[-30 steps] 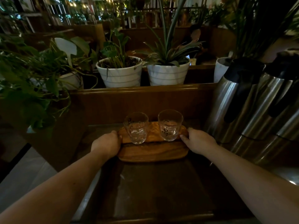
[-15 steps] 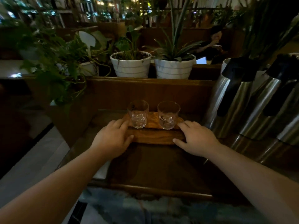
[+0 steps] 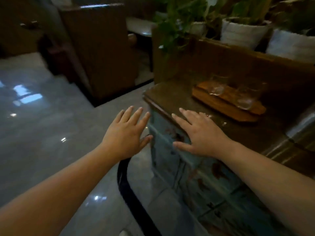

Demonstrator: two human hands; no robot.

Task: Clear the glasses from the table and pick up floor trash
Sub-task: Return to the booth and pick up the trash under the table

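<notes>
two clear drinking glasses (image 3: 230, 93) stand on oval wooden tray (image 3: 228, 101), right of centre, on dark wooden cabinet top (image 3: 170, 97) | left hand (image 3: 126, 133) spread, empty, over grey floor (image 3: 42, 133) | right hand (image 3: 199, 133) spread, empty, at cabinet edge | step: glasses seem set down; next likely search floor for trash, none visible

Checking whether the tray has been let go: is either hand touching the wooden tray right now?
No, the left hand and right hand are spread open near the cabinet's corner, apart from the wooden tray holding the glasses.
</notes>
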